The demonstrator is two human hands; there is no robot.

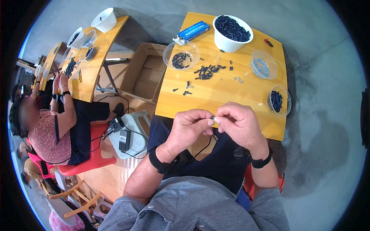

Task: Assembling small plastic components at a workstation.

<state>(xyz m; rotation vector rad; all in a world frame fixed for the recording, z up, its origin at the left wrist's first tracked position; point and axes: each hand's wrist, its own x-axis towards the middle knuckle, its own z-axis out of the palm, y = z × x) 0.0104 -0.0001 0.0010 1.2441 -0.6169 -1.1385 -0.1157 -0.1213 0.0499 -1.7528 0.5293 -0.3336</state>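
Fingertip to fingertip, my two hands meet just over the table's near edge. A small black plastic part (pixel 212 117) shows between them. My left hand (pixel 189 127) pinches it between thumb and forefinger. The thumb and forefinger of my right hand (pixel 239 124) are pressed together at its other side; whatever they grip is hidden. Beyond the hands, a loose pile of black plastic parts (pixel 208 72) lies on the yellow wooden table (pixel 231 94), with a few small clear or silvery bits (pixel 238 79) to its right.
A white bucket (pixel 229 44) of black parts stands at the back beside a blue box (pixel 194 30). Clear tubs hold black parts (pixel 179 61), silvery bits (pixel 261 68) and more black parts (pixel 276 101). A red-and-black tool (pixel 268 42) lies far right. A co-worker (pixel 50 127) sits left.
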